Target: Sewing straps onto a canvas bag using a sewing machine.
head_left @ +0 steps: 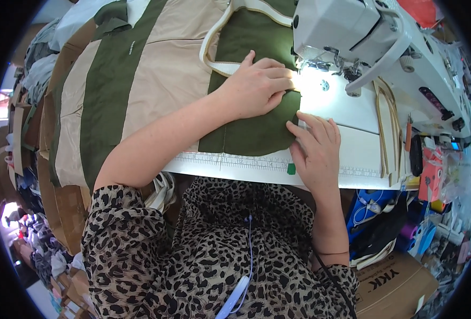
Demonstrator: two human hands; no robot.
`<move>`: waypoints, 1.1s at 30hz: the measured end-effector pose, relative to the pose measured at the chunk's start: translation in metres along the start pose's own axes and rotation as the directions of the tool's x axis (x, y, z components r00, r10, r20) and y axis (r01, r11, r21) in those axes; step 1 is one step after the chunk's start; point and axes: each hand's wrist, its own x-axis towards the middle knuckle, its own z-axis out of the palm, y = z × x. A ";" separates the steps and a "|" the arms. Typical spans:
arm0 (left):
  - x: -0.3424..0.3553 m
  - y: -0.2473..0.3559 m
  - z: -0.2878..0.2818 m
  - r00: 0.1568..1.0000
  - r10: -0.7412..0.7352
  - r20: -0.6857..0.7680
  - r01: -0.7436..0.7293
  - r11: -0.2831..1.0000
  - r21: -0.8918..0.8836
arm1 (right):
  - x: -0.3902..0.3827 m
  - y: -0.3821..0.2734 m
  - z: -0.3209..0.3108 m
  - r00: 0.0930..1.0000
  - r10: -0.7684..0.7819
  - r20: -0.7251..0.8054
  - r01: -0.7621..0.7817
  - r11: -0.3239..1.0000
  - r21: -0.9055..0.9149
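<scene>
Dark green cloth (257, 130) with a curved edge lies on the white sewing table. My left hand (262, 87) rests on it, fingers stretched toward the lit needle area and thumb tucked below; its fingertips fade into the glare. A white strip with tan edging (209, 50) loops over the cloth and runs under that hand. At the cloth's right edge, my right hand (318, 146) lies with its fingers apart, fingertips touching the border. The white sewing machine (336, 32) stands just beyond both hands. Its needle and presser foot are hard to make out in the glare.
A printed ruler strip (235, 161) follows the table's front edge, with a small green piece (291, 168) on it. More edged strips (387, 127) and an orange-handled tool (408, 133) lie at right. Beige and green panels (163, 80) spread left toward a cardboard box (60, 212).
</scene>
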 end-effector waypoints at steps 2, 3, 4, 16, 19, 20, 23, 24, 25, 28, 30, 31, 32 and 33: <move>-0.002 0.002 0.000 1.000 0.006 -0.007 -0.006 1.000 -0.010 | -0.003 -0.001 0.000 1.000 0.002 -0.005 -0.002 1.000 0.010; -0.003 0.002 0.000 1.000 0.003 -0.006 -0.003 1.000 -0.007 | -0.003 -0.001 0.000 1.000 0.001 -0.011 -0.001 1.000 0.007; -0.003 0.003 -0.001 1.000 0.004 0.000 -0.004 1.000 -0.007 | -0.005 -0.001 0.000 1.000 -0.004 -0.008 0.004 1.000 0.008; 0.022 -0.019 0.005 1.000 -0.022 -0.016 0.022 1.000 0.009 | 0.006 -0.001 0.001 0.997 0.075 -0.001 -0.075 0.995 -0.059; 0.024 -0.020 0.008 0.999 -0.002 -0.045 0.003 1.000 0.031 | 0.006 -0.001 0.002 0.994 0.109 0.003 -0.109 0.992 -0.066; 0.025 -0.020 0.009 0.998 0.005 -0.060 -0.005 1.000 0.007 | 0.006 -0.001 0.002 0.995 0.105 -0.003 -0.104 0.992 -0.068; 0.024 -0.020 0.013 0.996 0.026 -0.088 -0.023 0.999 0.029 | 0.005 0.000 0.002 0.994 0.104 -0.020 -0.105 0.992 -0.065; 0.023 -0.020 0.015 0.996 0.017 -0.087 -0.015 1.000 0.026 | 0.004 0.001 0.002 0.995 0.095 -0.025 -0.096 0.994 -0.056; 0.021 -0.017 0.012 0.998 0.011 -0.068 -0.008 0.999 0.040 | 0.003 0.002 0.003 0.994 0.106 -0.032 -0.107 0.992 -0.065; 0.019 -0.016 0.017 0.994 0.004 -0.108 0.003 0.998 0.062 | 0.001 0.004 0.005 0.996 0.085 -0.039 -0.087 0.995 -0.052; 0.024 -0.016 0.017 0.997 0.005 -0.080 0.002 0.996 0.089 | 0.000 0.005 0.005 0.994 0.098 -0.055 -0.101 0.993 -0.054; 0.025 -0.017 0.018 0.997 -0.015 -0.081 0.020 0.998 0.068 | 0.000 0.005 0.005 0.992 0.106 -0.061 -0.109 0.993 -0.045; 0.026 -0.018 0.019 0.996 -0.036 -0.081 0.040 0.998 0.048 | 0.002 0.005 0.005 0.993 0.098 -0.066 -0.101 0.994 -0.044; 0.026 -0.020 0.017 0.995 -0.039 -0.087 0.045 0.997 0.058 | 0.004 0.005 0.005 0.994 0.092 -0.065 -0.095 0.995 -0.034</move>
